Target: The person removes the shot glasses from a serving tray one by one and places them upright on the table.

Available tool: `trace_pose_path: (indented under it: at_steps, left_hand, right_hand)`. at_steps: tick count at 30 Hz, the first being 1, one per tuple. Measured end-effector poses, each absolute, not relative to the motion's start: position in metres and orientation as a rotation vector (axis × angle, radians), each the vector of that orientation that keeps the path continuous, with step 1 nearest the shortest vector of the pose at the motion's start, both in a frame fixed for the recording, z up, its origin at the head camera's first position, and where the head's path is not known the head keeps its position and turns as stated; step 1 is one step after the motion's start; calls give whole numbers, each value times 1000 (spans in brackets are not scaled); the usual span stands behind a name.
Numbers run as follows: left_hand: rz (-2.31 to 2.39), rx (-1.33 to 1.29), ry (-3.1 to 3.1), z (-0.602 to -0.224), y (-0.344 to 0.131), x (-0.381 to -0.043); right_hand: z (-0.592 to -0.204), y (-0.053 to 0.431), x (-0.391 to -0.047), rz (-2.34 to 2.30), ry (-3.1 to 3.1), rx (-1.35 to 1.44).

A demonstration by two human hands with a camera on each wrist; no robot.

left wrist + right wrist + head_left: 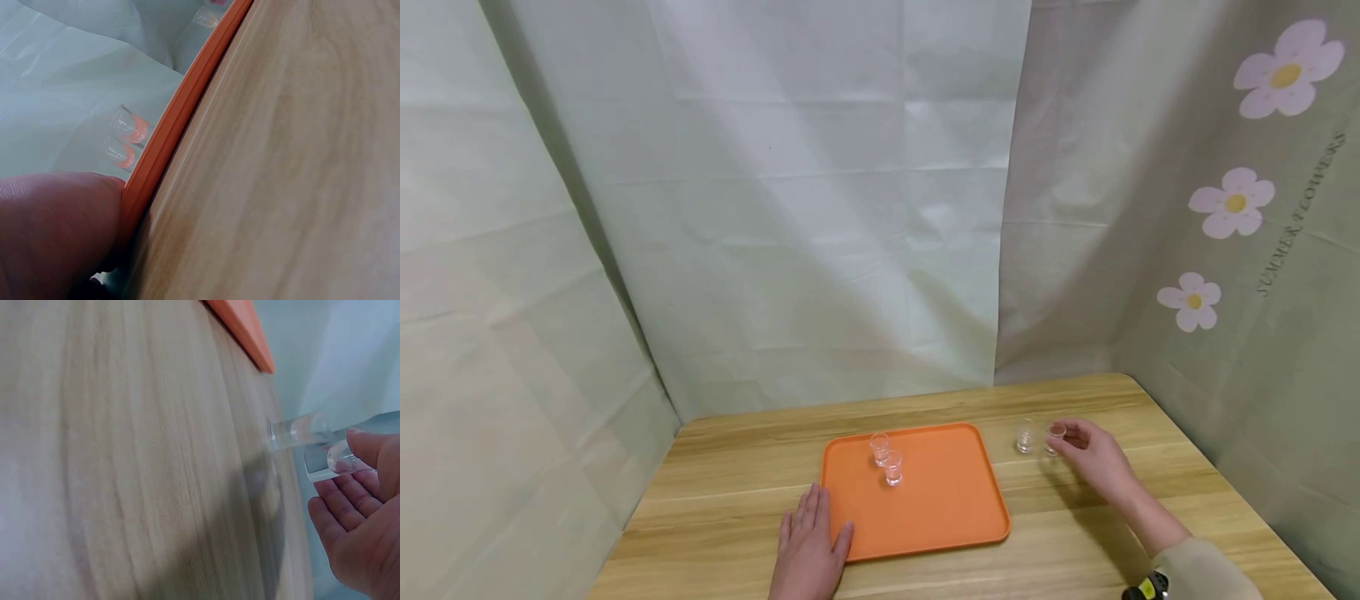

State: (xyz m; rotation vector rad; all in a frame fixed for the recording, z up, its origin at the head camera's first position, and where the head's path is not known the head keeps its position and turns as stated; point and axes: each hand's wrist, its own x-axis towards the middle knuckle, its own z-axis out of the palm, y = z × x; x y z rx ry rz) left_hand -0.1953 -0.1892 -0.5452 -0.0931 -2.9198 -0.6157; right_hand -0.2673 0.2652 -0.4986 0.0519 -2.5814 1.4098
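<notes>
Nearest, the left hand (811, 546) lies at the near left corner of the orange tray (936, 500), fingers straight and close together, thumb apart and touching the rim. The tray's near edge runs rightward from there, with bare tray floor filling its right half. A black and yellow band (1146, 587) circles the right wrist.

Farther off, beyond the tray's right edge, the right hand (1093, 457) pinches a clear small glass (1053, 442) between thumb and fingers; whether its base touches the wood I cannot tell. Just left of it a second glass (1025, 436) stands upright, with a strip of tabletop (1000, 467) between it and the tray. Two more glasses (892, 469) stand close together toward the tray's far left.

Behind the tabletop's far edge hangs a pale curtain (820, 250). The right-hand curtain (1285, 358) bears three flowers (1232, 202) and slanted lettering (1300, 215): "SUMMER FLOWERS".
</notes>
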Motion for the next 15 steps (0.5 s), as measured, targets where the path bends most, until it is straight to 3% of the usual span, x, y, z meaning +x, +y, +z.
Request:
trace_pose_path:
  at_steps: [15]
  left_hand:
    - [-592, -83, -2927, -549, -190, -197]
  right_hand:
    - [-512, 271, -285, 1427, -2630, 5]
